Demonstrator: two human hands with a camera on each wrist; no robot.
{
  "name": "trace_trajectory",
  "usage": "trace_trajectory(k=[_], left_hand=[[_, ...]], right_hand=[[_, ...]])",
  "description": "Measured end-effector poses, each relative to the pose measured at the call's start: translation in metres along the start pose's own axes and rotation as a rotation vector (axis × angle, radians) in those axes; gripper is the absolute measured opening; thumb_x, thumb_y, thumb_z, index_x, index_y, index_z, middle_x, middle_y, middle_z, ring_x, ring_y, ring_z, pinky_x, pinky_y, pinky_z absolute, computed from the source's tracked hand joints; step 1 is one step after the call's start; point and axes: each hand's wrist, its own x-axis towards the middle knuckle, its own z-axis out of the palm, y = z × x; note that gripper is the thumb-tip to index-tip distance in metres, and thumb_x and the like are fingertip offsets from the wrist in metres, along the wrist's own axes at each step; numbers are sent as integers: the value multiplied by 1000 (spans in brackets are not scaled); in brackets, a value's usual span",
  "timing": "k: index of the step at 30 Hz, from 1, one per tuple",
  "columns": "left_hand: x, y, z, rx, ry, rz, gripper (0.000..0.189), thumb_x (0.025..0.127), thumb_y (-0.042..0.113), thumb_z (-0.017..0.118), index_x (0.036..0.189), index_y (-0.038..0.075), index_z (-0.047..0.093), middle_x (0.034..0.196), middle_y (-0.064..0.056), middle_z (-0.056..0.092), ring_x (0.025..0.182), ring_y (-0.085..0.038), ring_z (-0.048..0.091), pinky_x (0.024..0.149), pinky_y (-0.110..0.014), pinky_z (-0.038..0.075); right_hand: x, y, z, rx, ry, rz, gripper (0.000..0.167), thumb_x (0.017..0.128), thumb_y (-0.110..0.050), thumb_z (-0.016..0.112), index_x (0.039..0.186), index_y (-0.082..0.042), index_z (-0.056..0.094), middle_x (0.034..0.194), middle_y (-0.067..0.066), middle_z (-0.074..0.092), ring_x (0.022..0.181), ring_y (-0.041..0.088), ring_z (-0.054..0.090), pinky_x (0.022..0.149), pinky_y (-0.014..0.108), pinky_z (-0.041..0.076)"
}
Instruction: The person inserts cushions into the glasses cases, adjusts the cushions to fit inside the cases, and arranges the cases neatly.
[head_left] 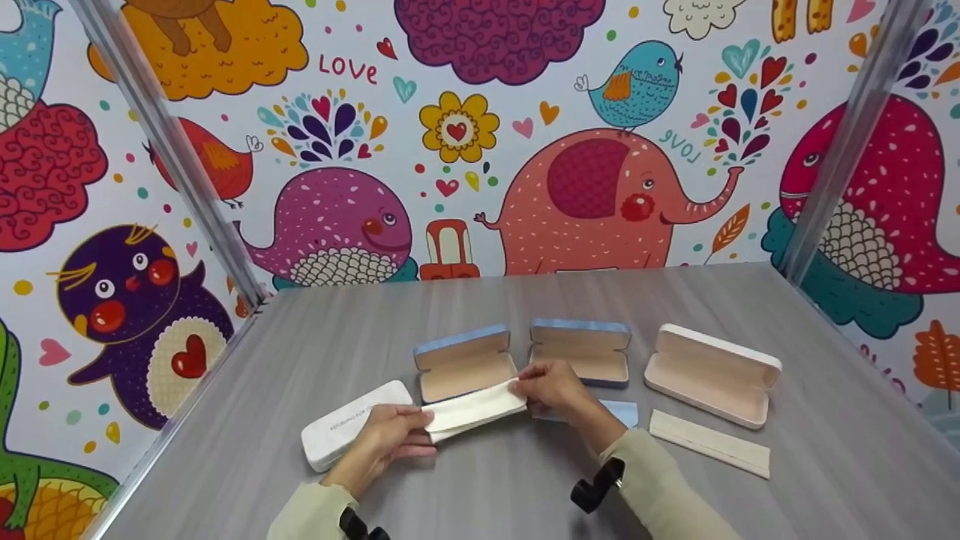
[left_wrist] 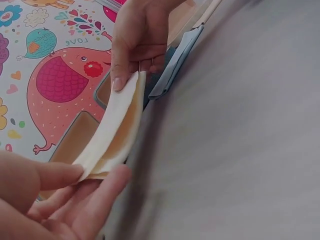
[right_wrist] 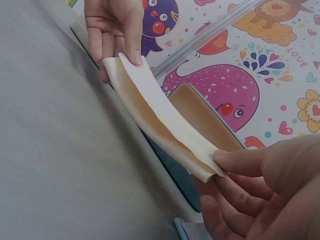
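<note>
A folded cream cloth (head_left: 476,410) is stretched between both hands, above the table in front of the left blue glasses case (head_left: 463,367), which stands open. My left hand (head_left: 386,436) pinches one end between thumb and fingers. The other end is pinched by my right hand (head_left: 556,386), thumb on top and fingers beneath. Seen from the right wrist, the cloth (right_wrist: 160,110) bows a little and its fold gapes along one long edge. Under my right wrist lies a folded blue cloth (head_left: 624,412), partly hidden.
A closed white glasses case (head_left: 356,420) with lettering lies by my left hand. Further right are a second open blue case (head_left: 581,360), an open white case (head_left: 709,379) and another folded cream cloth (head_left: 709,444). Patterned panels rise behind the grey table (head_left: 337,330).
</note>
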Motion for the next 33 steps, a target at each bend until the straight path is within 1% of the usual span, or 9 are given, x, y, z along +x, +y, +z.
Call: trace_trajectory(k=[5,9,15,19,23,25,30,33], left_hand=[[5,11,2,59,88,-6,38,94,4,64,124,-16,52,86,-15,70,70,-23,72,64,-38,63],[8,17,3,84,131,-18,34,91,3,66,119,-13,57,80,-11,65,65,-17,67,60,-36,62],[17,23,1,125,163,-14,29,89,0,66,115,-13,60,77,-9,64,64,-16,64,59,-33,62],[23,29,-1,141,156,-27,30,90,-1,66,116,-13,60,79,-9,67,66,-15,67,60,-30,61],[30,31,-2,157,151,-11,29,90,-1,67,116,-13,61,83,-12,69,68,-15,68,60,-28,61],[33,31,-2,172,165,1,27,90,-1,68,114,-13,62,83,-12,69,68,-16,68,59,-29,61],[37,32,-5,210,202,-10,26,90,-1,68,113,-11,64,81,-10,67,68,-15,66,57,-27,60],[38,34,-6,210,218,-11,26,90,-1,68,113,-11,64,78,-9,67,65,-14,65,54,-26,59]], right_hand=[[6,-4,0,9,12,-25,14,85,-8,76,96,0,73,78,6,70,61,13,63,52,23,51],[10,-8,3,11,22,-30,15,87,-7,74,98,1,73,82,8,70,63,13,63,54,24,52],[16,-14,10,65,20,-7,14,87,-1,70,99,4,72,80,7,68,62,14,61,55,27,55],[20,-19,14,65,48,13,11,87,-2,71,97,1,73,77,5,66,62,14,60,56,27,54],[24,-23,18,65,64,27,11,88,-6,71,98,-1,74,75,2,66,62,13,58,57,25,53],[27,-24,21,67,69,25,11,89,-7,71,98,-1,74,76,2,66,63,12,58,57,24,53],[33,-22,25,57,103,18,11,89,-7,72,97,0,71,75,2,64,62,11,57,57,24,52],[34,-20,25,56,129,15,10,88,-8,73,95,-1,70,73,2,64,60,11,56,57,25,52]])
